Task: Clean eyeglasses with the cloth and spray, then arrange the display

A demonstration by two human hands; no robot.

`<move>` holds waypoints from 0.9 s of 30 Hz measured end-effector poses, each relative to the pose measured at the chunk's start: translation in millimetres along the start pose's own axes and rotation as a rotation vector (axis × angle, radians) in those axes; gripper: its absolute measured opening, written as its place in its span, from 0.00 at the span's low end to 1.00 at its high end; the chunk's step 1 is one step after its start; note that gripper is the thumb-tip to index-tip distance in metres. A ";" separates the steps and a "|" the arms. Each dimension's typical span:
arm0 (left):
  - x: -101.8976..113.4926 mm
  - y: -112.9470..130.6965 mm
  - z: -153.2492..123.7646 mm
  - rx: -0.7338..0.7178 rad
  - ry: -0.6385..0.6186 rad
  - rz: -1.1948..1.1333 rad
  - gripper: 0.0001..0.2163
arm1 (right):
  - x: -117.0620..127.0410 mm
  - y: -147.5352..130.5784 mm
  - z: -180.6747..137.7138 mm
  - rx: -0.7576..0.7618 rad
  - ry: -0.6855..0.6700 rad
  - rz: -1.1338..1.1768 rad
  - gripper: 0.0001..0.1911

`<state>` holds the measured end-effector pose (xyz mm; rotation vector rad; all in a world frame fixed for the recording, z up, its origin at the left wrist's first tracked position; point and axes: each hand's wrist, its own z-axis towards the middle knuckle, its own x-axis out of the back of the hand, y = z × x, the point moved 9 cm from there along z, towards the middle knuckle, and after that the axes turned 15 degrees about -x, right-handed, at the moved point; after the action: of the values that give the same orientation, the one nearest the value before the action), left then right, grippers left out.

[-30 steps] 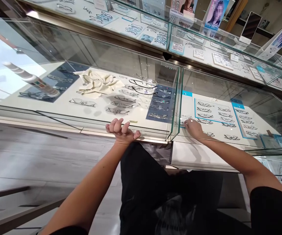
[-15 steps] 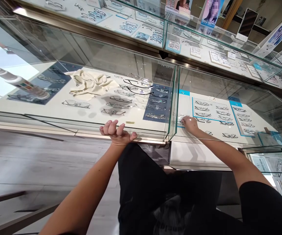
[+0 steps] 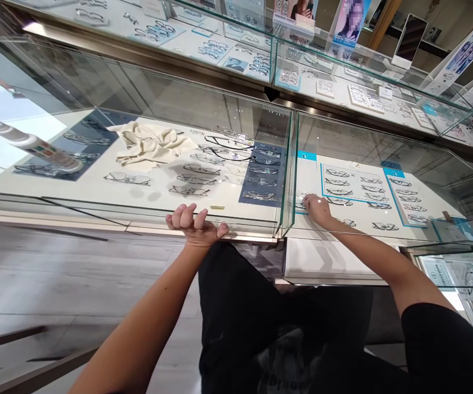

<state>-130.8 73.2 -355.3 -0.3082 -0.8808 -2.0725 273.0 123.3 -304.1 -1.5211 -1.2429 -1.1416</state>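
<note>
My left hand point(image 3: 197, 225) rests against the front glass edge of the left display case point(image 3: 146, 220), its fingers slightly bent and apart, holding nothing. Inside the right display case point(image 3: 308, 232), my right hand point(image 3: 318, 210) pinches a pair of eyeglasses point(image 3: 301, 200) low over the white base, beside the glass partition. My fingers cover part of that pair. More eyeglasses point(image 3: 340, 202) lie just right of this hand, in columns on white and blue-edged panels. A cream cloth point(image 3: 154, 143) lies crumpled in the left case, with eyeglasses point(image 3: 127, 178) in front of it.
Upright glass panes point(image 3: 292, 175) divide the two cases. A dark-framed pair point(image 3: 230, 148) appears on or above the left case's glass. A white tube-like object point(image 3: 29, 141) stands at the left. Behind runs another glass counter point(image 3: 275, 63) with eyeglasses and a mirror point(image 3: 412, 41).
The view has shifted very slightly. Both hands keep nearly the same places, and the right one still pinches the eyeglasses.
</note>
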 end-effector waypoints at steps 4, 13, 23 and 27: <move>3.6 1.6 -6.5 -0.077 0.094 0.088 0.28 | 2.1 -12.0 -37.0 0.069 -0.113 0.001 0.13; 0.6 24.7 -16.5 -0.299 0.218 0.186 0.26 | 39.8 -60.7 -181.9 0.447 -0.741 0.066 0.12; -0.3 45.0 -19.9 -0.477 0.329 0.326 0.25 | 188.5 -186.8 -41.0 0.607 0.216 0.052 0.11; -1.8 51.1 -22.1 -0.500 0.349 0.336 0.24 | 162.6 -233.3 11.3 0.616 0.243 -0.049 0.12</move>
<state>-87.6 38.8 -347.8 -0.3188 -0.0834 -1.9204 59.4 205.3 -134.9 -0.8708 -1.3080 -0.8325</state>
